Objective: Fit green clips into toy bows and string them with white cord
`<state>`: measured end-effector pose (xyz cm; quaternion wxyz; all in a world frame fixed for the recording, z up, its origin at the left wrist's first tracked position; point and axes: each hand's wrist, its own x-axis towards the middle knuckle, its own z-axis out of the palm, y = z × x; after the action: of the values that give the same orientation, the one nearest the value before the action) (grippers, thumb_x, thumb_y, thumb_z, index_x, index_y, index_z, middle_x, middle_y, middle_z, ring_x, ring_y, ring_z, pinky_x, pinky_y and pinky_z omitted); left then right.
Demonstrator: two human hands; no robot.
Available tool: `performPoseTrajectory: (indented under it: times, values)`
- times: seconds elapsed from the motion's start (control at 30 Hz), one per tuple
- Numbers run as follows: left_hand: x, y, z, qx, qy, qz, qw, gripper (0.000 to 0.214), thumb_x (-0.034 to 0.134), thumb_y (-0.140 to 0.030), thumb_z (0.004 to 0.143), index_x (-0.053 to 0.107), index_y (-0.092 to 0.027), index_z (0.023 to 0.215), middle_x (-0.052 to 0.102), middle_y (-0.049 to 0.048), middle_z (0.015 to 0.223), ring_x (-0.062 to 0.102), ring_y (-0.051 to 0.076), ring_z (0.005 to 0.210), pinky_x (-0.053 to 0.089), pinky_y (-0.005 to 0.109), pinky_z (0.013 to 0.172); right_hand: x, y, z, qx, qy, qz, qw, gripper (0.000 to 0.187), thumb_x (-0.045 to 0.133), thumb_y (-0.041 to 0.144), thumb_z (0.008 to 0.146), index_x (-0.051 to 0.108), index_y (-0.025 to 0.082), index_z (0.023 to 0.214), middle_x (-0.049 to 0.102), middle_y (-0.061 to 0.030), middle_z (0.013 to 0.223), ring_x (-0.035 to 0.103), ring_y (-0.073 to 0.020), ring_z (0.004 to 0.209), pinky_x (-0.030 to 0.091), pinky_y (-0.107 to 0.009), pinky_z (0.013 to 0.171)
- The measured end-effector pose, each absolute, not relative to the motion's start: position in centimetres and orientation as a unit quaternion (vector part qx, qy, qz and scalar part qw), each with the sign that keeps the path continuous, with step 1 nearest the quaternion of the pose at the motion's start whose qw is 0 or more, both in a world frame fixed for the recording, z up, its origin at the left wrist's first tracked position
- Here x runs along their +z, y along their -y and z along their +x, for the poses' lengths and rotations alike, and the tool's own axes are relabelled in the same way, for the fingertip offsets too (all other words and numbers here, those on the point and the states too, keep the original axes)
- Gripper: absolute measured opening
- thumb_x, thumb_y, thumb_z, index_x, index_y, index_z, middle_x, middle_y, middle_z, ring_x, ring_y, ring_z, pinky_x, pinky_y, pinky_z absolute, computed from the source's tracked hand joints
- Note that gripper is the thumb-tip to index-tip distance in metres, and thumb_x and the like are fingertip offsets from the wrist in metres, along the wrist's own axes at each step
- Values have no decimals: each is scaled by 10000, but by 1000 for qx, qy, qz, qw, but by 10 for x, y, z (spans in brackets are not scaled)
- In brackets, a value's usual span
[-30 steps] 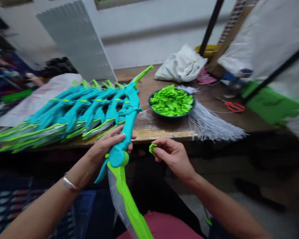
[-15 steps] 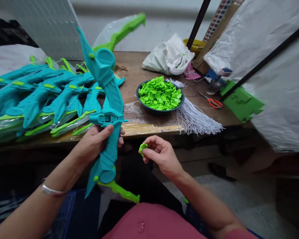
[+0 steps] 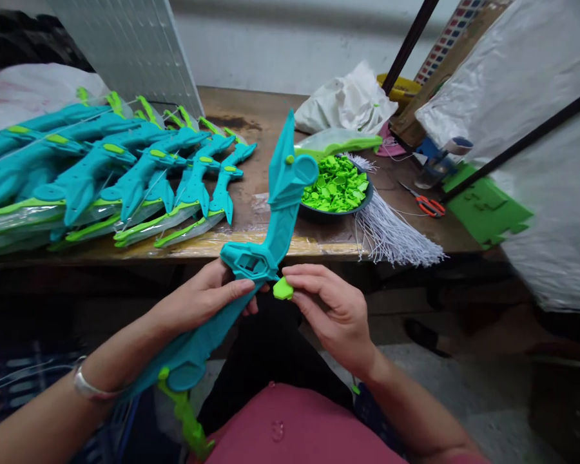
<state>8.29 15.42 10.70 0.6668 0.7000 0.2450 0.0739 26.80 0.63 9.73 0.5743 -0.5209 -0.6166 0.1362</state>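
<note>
My left hand (image 3: 217,293) is wrapped round the middle of a teal toy bow (image 3: 283,222) with lime-green limbs. The bow slants from lower left to upper right, and a many-sided opening in its middle faces me. Between thumb and fingers, my right hand (image 3: 336,309) pinches a small lime-green plastic piece (image 3: 283,289), close beside the bow's middle. Behind the bow's upper part, a dark bowl (image 3: 350,211) holds a heap of similar green pieces (image 3: 341,183); part of the bowl is hidden.
Several teal bows (image 3: 111,154) lie in a row at the left of the table (image 3: 232,119). White cords (image 3: 401,235) hang over its front edge beside the bowl. Orange-handled scissors (image 3: 430,205), a green foam piece (image 3: 486,206) and a white bag (image 3: 350,103) are on the right.
The bow has tilted, its upper end swinging right across the bowl. My right hand has brought the green piece next to the bow's middle and turned its flat face into view.
</note>
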Motion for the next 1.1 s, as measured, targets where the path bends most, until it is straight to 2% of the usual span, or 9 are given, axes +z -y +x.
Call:
performPoseTrajectory:
  times: [0.1, 0.27, 0.4, 0.47, 0.6, 0.73, 0.83, 0.97, 1.1]
  values:
    - [106, -148, 82, 63, -244, 690, 678, 312, 632, -436, 965, 643, -127, 922, 743, 89, 802, 680, 183, 746, 545, 252, 712, 95, -2, 263, 41, 651, -532, 539, 196, 661, 27, 939, 710, 120, 1105, 715, -120, 1177, 691, -147, 1118, 579, -243, 992]
    - [110, -137, 85, 37, -238, 654, 717, 341, 660, -442, 947, 610, -124, 1060, 717, 64, 799, 663, 181, 736, 545, 254, 677, 85, -3, 264, -93, 690, -530, 484, 221, 664, -11, 912, 670, 86, 1111, 684, -204, 1247, 689, -223, 1131, 622, -349, 958]
    - [111, -136, 80, -28, -229, 633, 739, 357, 664, -446, 948, 602, -140, 1121, 700, 66, 968, 660, 173, 756, 556, 265, 663, 85, 0, 270, -147, 753, -487, 416, 285, 611, -3, 937, 630, 49, 1216, 664, -245, 1262, 660, -293, 1181, 635, -435, 935]
    - [105, -134, 76, -48, -233, 634, 735, 369, 677, -460, 939, 585, -155, 1125, 684, 59, 1003, 654, 165, 738, 556, 266, 645, 86, 5, 270, -128, 776, -483, 385, 295, 630, 17, 938, 617, 15, 1233, 653, -259, 1274, 651, -308, 1199, 627, -445, 965]
    - [87, -124, 69, -106, -220, 616, 749, 429, 697, -521, 900, 552, -158, 1076, 661, 35, 892, 635, 158, 663, 540, 261, 600, 83, 18, 261, -65, 789, -494, 359, 224, 711, 82, 922, 655, 7, 1126, 690, -224, 1190, 688, -285, 1097, 630, -399, 945]
    - [68, -116, 64, -197, -195, 598, 752, 456, 709, -571, 861, 563, -155, 977, 665, 53, 864, 637, 166, 613, 511, 256, 547, 73, 30, 251, -13, 801, -510, 313, 164, 668, 77, 949, 661, 21, 1102, 686, -209, 1192, 695, -273, 1072, 632, -364, 895]
    - [54, -114, 58, -251, -182, 580, 754, 394, 688, -525, 875, 594, -145, 918, 672, 66, 848, 632, 160, 590, 504, 251, 533, 68, 33, 246, 38, 813, -510, 277, 154, 637, 121, 981, 658, 24, 1099, 681, -198, 1165, 704, -255, 1031, 632, -323, 819]
    - [40, -115, 50, -288, -154, 564, 759, 319, 672, -451, 890, 632, -135, 873, 692, 74, 833, 632, 155, 596, 523, 250, 560, 65, 32, 241, 55, 834, -492, 244, 132, 614, 136, 994, 662, 44, 1076, 691, -169, 1089, 694, -248, 951, 624, -364, 801]
    - [32, -120, 44, -308, -137, 547, 766, 321, 689, -463, 885, 639, -145, 883, 696, 64, 850, 642, 154, 618, 524, 243, 576, 57, 29, 243, 68, 849, -453, 261, 148, 637, 148, 982, 643, 57, 1098, 693, -173, 1098, 678, -246, 973, 625, -383, 816]
